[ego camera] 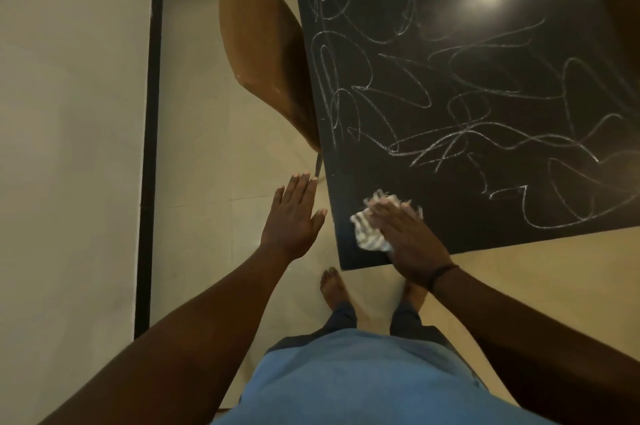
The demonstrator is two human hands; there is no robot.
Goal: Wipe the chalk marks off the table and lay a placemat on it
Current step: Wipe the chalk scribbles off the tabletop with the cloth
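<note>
Me: I stand barefoot on the floor at the counter's (450,26) near corner.
Right hand: my right hand (405,237) lies flat, fingers straight, pressing a striped cloth (367,234) onto the counter just inside that corner.
Left hand: my left hand (294,216) hovers spread and empty just off the counter's left edge.
Chalk marks: white chalk marks (467,112) loop across the counter beyond the cloth.
Chair: a brown chair (263,53) stands against the counter's far left edge.

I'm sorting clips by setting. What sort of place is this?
Probably a home dining area: a dark table scrawled with chalk, a brown chair pushed against it, pale floor tiles, and bare feet.
</note>
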